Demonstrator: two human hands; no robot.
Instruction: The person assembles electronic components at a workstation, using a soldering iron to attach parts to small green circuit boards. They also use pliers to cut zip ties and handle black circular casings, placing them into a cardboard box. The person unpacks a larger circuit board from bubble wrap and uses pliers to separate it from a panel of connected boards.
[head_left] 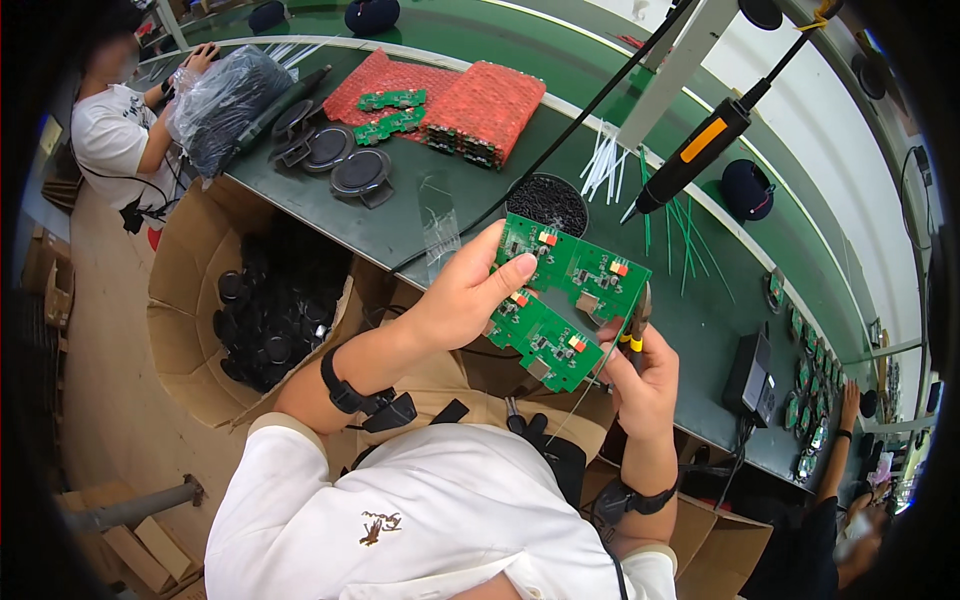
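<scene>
A green circuit board panel, made of joined boards with small red-and-white connectors, is held up before me over the table edge. My left hand is closed on its left side, thumb on top. In my right hand are pliers with yellow bands on the handles. Their jaws meet the right edge of the panel, and whether they have closed on it I cannot tell. A thin pale green strip runs down from there, past my right fingers.
Beyond the panel stands a round tub of small black parts. A black-and-orange electric screwdriver hangs above the table. Boards lie on red bubble wrap, near round black parts. A carton of black parts stands left. Two co-workers are nearby.
</scene>
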